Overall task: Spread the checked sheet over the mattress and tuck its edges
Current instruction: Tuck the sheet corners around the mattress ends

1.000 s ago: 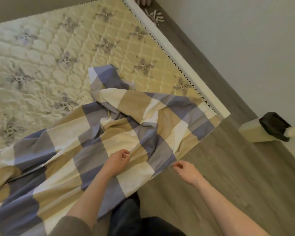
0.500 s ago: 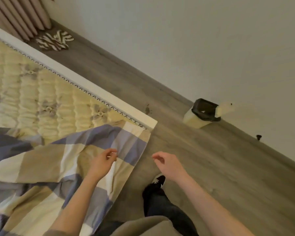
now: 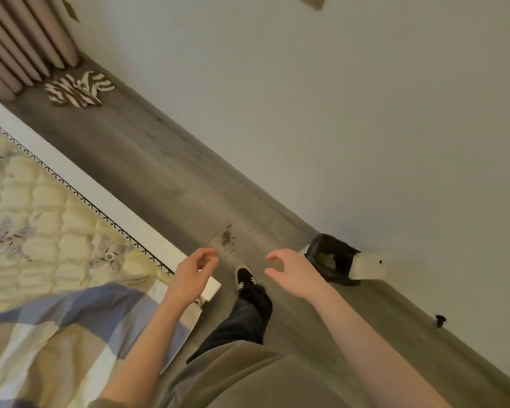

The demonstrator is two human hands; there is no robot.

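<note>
1. Checked sheet (image 3: 71, 334) lies bunched over the near corner of the mattress (image 3: 36, 231), at the lower left of my view, its blue, tan and cream squares creased and its edge hanging off the bed's end.
2. Most of the quilted mattress top beyond the sheet is bare, with its white border (image 3: 80, 178) running diagonally along the floor (image 3: 159, 178).
3. At the upper left, pleated curtains (image 3: 21, 45) hang to the floor, and a striped cloth (image 3: 77, 89) lies crumpled just beside their hem.
4. My left hand (image 3: 193, 275) is raised over the mattress corner, fingers loosely curled with thumb and forefinger close together; it grasps nothing and is clear of the sheet.
5. Between my hands, my black-and-white shoe (image 3: 244, 276) and dark trouser leg (image 3: 242, 322) stand on the grey floor, near a dark stain (image 3: 226, 237).
6. My right hand (image 3: 292, 272) hovers over the floor, well apart from the sheet, fingers spread and bent, empty.
7. Further right, a small bin with a black liner (image 3: 333, 260) stands against the wall (image 3: 336, 113).
</note>
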